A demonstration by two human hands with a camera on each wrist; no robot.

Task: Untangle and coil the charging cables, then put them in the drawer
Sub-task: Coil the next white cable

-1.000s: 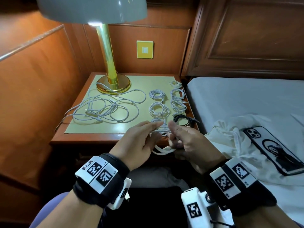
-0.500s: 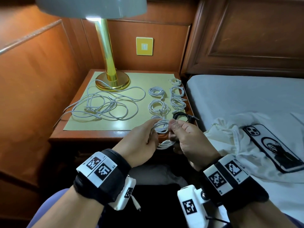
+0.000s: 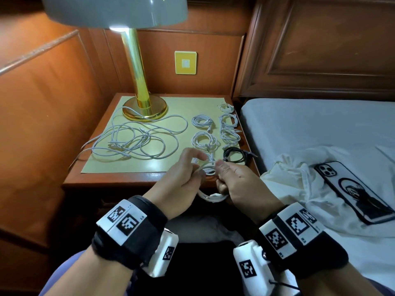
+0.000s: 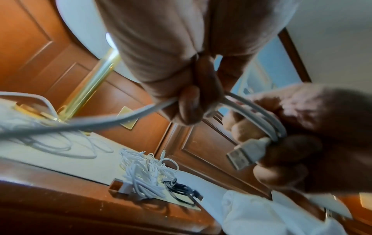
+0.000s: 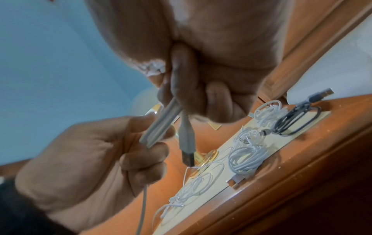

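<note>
A white charging cable (image 3: 210,167) is bunched in loops between my two hands at the front edge of the nightstand (image 3: 111,182). My left hand (image 3: 195,165) pinches one strand (image 4: 141,114) that trails off to the left. My right hand (image 3: 221,169) grips the gathered loops (image 5: 159,127) and the cable's USB plug (image 4: 243,155), which sticks out of its fist. One loop (image 3: 211,197) hangs below both hands. A loose tangle of white cables (image 3: 136,139) lies at the left of the yellow mat (image 3: 132,165).
Three white coils (image 3: 205,142) and more behind, plus a black coil (image 3: 235,155), lie at the mat's right. A brass lamp (image 3: 143,107) stands at the back. To the right, a bed (image 3: 310,124) carries a white cloth (image 3: 299,184) and a phone (image 3: 352,191).
Both hands stay at the nightstand's front edge with the same cable. My left fingers have shifted along the strand and arched upward; the right hand keeps hold of the loops.
</note>
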